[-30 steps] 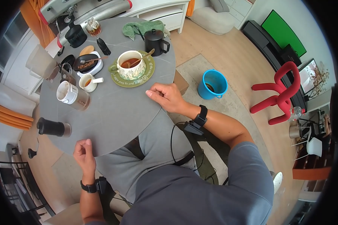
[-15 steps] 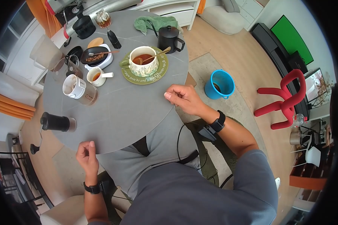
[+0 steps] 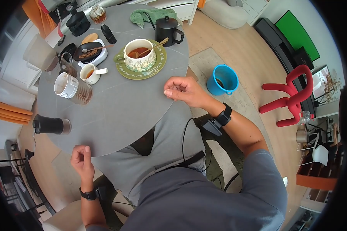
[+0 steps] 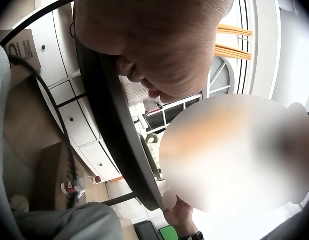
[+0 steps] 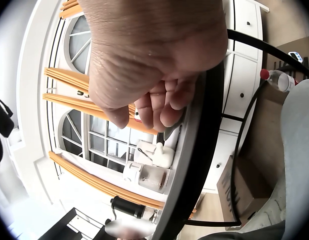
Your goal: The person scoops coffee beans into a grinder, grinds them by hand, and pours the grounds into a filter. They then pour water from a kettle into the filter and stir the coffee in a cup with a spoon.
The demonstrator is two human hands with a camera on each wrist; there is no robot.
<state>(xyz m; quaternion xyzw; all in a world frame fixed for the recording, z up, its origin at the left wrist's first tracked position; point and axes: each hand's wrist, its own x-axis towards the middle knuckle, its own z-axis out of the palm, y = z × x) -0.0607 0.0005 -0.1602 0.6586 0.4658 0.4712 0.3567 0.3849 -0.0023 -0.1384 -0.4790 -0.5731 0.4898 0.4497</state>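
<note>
My left hand (image 3: pixel 83 162) rests at the near left edge of the round grey table (image 3: pixel 115 111), fingers loosely curled and holding nothing. At the table's right edge, my right hand (image 3: pixel 187 92) lies with relaxed, bent fingers and nothing in it. Beyond it stands a wide patterned cup (image 3: pixel 142 63) of reddish-brown liquid on a green saucer (image 3: pixel 124 73), with a spoon (image 3: pixel 160 43) leaning out over the rim. Nearest the left hand is a black hand grinder (image 3: pixel 50 125), lying on its side. Both wrist views show the loosely bent fingers near the tabletop.
A white handled cup (image 3: pixel 89 75), a clear canister (image 3: pixel 79 92), a pan of brown beans (image 3: pixel 89 54) on a white scale and a black kettle (image 3: pixel 166 30) stand farther back. A green cloth (image 3: pixel 142 16) lies behind. A blue bucket (image 3: pixel 223 81) stands on the floor.
The head view has shifted slightly. My right hand has drawn a little away from the saucer, outward to the table's edge. The left hand has moved little; the cup and other objects stay put.
</note>
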